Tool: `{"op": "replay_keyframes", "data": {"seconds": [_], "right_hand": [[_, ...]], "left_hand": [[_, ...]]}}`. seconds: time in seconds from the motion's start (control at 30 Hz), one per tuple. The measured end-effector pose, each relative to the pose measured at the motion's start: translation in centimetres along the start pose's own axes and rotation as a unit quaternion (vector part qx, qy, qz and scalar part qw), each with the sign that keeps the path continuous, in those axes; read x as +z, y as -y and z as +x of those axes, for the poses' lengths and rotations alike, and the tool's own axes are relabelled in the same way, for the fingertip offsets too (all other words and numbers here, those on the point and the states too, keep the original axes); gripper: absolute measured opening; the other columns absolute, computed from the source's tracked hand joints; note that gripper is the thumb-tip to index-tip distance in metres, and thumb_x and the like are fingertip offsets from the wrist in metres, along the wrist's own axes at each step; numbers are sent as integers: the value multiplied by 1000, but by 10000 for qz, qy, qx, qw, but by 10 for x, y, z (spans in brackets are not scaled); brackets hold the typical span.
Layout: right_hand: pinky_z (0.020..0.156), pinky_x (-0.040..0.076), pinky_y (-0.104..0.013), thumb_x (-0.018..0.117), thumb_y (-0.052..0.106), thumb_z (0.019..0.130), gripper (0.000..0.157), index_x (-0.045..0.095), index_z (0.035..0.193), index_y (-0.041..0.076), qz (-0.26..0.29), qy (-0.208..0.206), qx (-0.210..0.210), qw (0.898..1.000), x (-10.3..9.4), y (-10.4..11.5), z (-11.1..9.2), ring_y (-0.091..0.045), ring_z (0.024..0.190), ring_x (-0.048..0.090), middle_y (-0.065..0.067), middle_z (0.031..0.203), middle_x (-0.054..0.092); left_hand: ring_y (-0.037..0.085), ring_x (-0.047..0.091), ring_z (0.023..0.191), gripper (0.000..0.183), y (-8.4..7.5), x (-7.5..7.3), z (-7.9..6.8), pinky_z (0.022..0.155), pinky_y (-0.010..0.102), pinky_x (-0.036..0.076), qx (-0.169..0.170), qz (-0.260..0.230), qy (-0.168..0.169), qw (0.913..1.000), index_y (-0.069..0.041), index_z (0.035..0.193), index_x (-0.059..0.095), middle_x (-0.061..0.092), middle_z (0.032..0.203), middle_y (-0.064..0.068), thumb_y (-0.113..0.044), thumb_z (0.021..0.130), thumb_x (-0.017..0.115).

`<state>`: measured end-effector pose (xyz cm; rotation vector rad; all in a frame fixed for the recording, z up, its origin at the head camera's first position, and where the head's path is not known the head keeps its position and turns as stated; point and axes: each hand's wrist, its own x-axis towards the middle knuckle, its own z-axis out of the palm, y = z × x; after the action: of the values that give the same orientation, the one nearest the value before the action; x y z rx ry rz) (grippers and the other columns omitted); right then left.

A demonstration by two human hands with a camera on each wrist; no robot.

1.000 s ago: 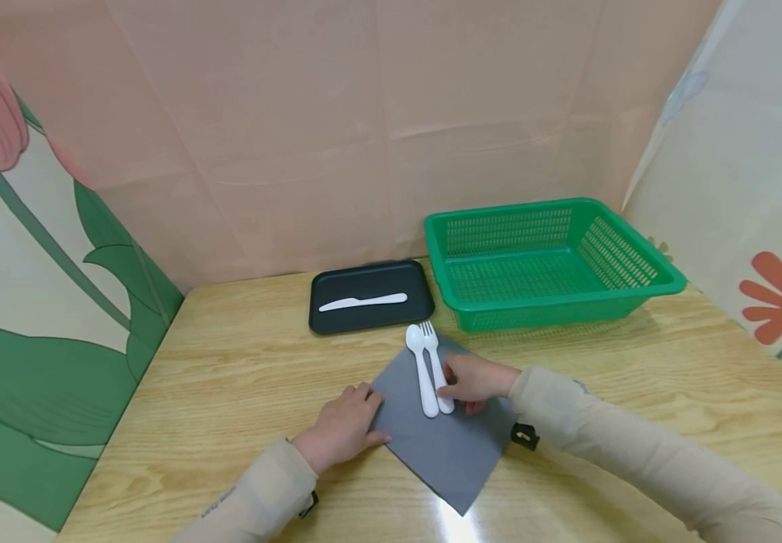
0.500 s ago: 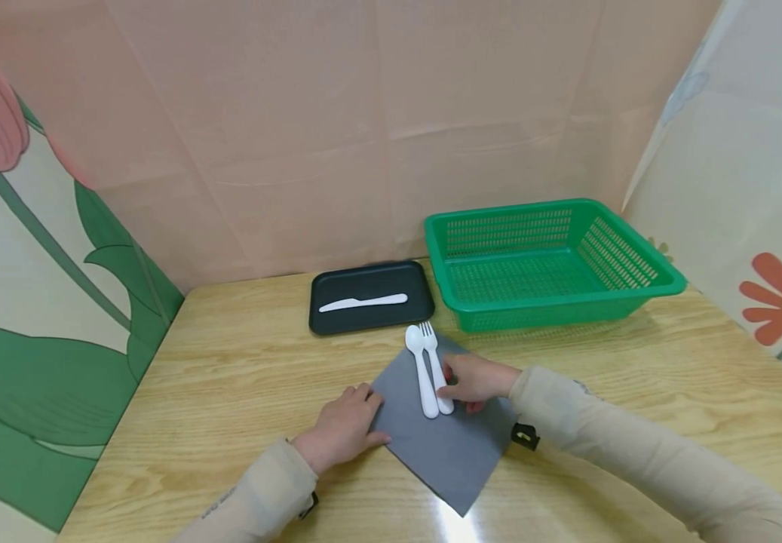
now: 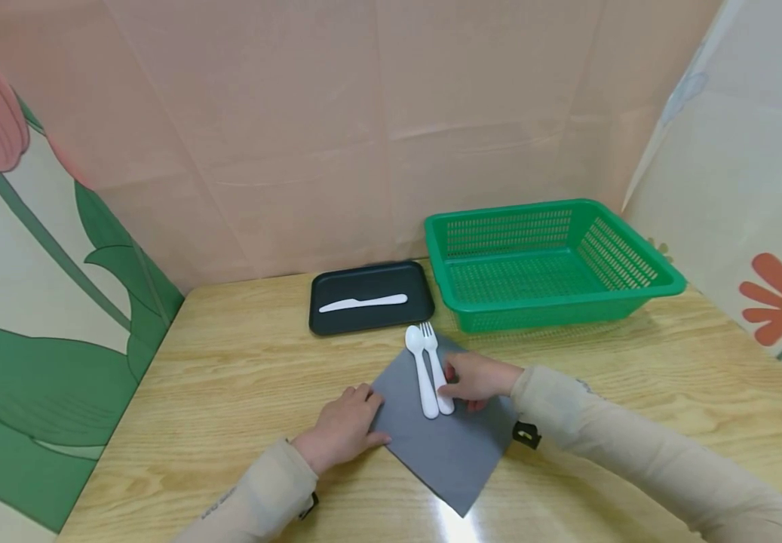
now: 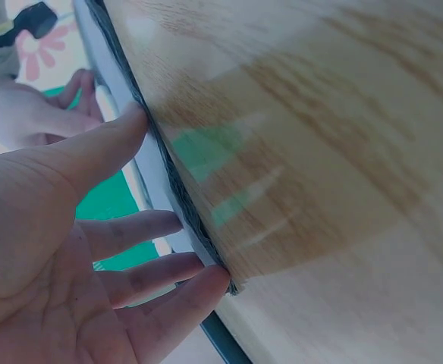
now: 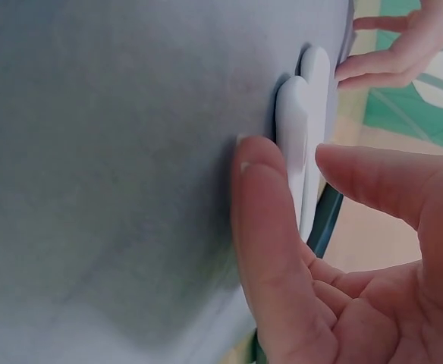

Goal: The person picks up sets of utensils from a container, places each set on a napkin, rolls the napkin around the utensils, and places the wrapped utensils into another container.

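Note:
A folded grey cloth napkin (image 3: 448, 456) lies turned cornerwise on the table. Side by side on it are a white spoon (image 3: 424, 385) and a white fork (image 3: 437, 369), their heads near its far corner. My right hand (image 3: 475, 377) pinches the fork's handle, the thumb on one side and the index finger (image 5: 267, 205) against the other. Spread along the napkin's left edge, my left hand (image 3: 339, 430) touches it with thumb and fingertips. The left wrist view shows those fingers fairly straight at the layered cloth edge.
Behind the napkin a black tray (image 3: 323, 323) holds a white knife (image 3: 363, 302). A green mesh basket (image 3: 560, 302) stands at the back right, close to the tray. Printed cloth walls border the wooden table (image 3: 241, 362) at the back and sides.

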<state>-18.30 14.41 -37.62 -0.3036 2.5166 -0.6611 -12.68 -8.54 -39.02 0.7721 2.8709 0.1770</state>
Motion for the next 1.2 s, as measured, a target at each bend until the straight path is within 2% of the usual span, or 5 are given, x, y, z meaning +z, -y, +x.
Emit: {"op": "replay_keyframes", "data": {"seconds": [0.5, 0.77, 1.2], "right_hand": [[49, 49, -26, 62, 24, 89, 18, 53, 86, 9, -335, -45, -79, 9994, -5, 7, 1, -15, 51, 57, -5, 68, 57], [50, 46, -25, 62, 26, 89, 17, 55, 85, 11, -533, -81, -94, 9985, -7, 11, 3, -15, 53, 56, -4, 67, 56], [49, 41, -24, 62, 26, 90, 18, 55, 85, 10, -586, -114, -264, 9979, -11, 15, 5, -15, 53, 55, -4, 67, 56]], "left_hand": [[24, 55, 102, 56, 0, 0, -2, 77, 37, 52, 60, -9, -71, 10000, -4, 122, 56, 56, 115, 10, -42, 82, 67], [24, 54, 104, 56, 0, 1, 0, 79, 37, 52, 1, -21, 6, 10000, -4, 123, 56, 56, 117, 11, -42, 83, 66], [24, 55, 104, 56, 0, 0, 0, 79, 38, 52, 10, -12, 10, 10000, -4, 123, 55, 56, 118, 11, -42, 83, 66]]}}
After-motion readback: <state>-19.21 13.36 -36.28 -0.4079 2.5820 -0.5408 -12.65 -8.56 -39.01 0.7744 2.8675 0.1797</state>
